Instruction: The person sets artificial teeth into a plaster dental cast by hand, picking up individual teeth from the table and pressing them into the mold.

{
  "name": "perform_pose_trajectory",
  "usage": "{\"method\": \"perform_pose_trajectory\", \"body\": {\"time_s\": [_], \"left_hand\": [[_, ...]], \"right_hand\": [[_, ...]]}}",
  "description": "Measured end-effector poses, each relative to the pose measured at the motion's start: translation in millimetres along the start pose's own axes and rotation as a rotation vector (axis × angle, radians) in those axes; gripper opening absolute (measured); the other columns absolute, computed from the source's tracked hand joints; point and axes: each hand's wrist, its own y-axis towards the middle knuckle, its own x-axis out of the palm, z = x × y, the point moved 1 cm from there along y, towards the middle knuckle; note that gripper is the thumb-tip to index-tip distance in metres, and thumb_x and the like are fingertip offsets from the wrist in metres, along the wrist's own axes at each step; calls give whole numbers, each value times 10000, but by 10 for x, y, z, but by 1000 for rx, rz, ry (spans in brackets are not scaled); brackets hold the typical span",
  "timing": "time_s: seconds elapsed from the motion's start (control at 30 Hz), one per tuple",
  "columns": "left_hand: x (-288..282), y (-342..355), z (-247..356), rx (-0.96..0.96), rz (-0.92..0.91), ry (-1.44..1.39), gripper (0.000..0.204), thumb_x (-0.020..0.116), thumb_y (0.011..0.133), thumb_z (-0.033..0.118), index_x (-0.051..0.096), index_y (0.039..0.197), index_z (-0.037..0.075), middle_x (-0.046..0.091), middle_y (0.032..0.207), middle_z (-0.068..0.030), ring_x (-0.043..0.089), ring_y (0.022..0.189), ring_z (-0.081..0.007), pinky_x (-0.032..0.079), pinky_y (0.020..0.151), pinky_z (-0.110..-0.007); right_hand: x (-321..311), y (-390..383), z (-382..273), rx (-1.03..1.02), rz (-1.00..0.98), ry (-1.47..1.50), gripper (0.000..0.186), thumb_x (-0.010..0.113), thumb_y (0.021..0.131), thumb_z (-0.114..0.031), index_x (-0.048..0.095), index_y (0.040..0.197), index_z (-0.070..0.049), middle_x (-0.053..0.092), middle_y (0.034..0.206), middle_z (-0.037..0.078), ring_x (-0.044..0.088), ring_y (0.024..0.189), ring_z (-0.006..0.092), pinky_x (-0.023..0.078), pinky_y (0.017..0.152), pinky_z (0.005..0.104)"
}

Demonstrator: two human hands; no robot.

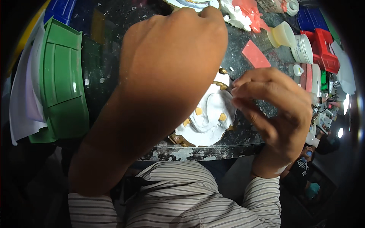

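Observation:
My left hand (pixel 175 49) is raised close in the middle of the view, back upward. Its knuckles are bent and the curled fingers point away, so whatever they hold is hidden. Under that arm lies a white plaster dental model (pixel 207 131) with a brown, rough rim. Several yellowish tooth blocks (pixel 222 117) stand on it, and gold-coloured teeth (pixel 220 86) line its far right side. Beside these teeth, my right hand (pixel 283 104) has thumb and fingertips brought together in a pinch. Anything between them is too small to make out. My left forearm covers part of the model.
A green plastic bin (pixel 62 83) stands at the left. Beyond my hands are a pale dish (pixel 190 3), crumpled white material (pixel 237 17) and a pink wax slab (pixel 255 55). A yellowish cup (pixel 281 34), white tub (pixel 303 49) and red bin (pixel 326 51) crowd the right.

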Motion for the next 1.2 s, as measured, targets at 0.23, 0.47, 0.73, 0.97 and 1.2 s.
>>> {"method": "perform_pose_trajectory", "body": {"time_s": [0.23,0.47,0.73,0.97,1.2], "left_hand": [[14,-13,15,19,29,17,273,762,735,41,676,974,-60,720,745,-179,762,723,-306,595,632,-365],[5,13,47,26,38,19,252,743,762,40,678,986,-55,722,764,-183,758,738,-314,589,644,-367],[-10,37,43,30,34,25,228,722,793,39,682,1000,-50,724,787,-189,754,755,-322,582,658,-370],[43,69,70,37,38,18,209,703,820,38,684,1011,-45,726,806,-193,750,769,-329,575,669,-372],[40,64,78,40,40,11,192,685,847,37,687,1023,-40,728,826,-198,746,784,-336,569,681,-375]], "right_hand": [[127,-21,14,-38,50,-154,205,782,637,66,751,837,33,710,826,126,705,756,217,537,681,300],[114,-39,-4,-63,40,-209,207,796,666,69,767,863,12,706,836,114,710,768,204,543,667,287],[140,-28,22,-52,33,-179,190,804,684,49,764,864,4,700,840,108,707,773,200,542,678,286],[132,-24,76,-81,40,-174,179,788,688,49,745,857,12,690,833,105,693,774,198,533,684,292],[128,-19,77,-31,42,-113,182,773,704,102,723,873,56,698,878,120,690,810,181,544,688,259]]}}
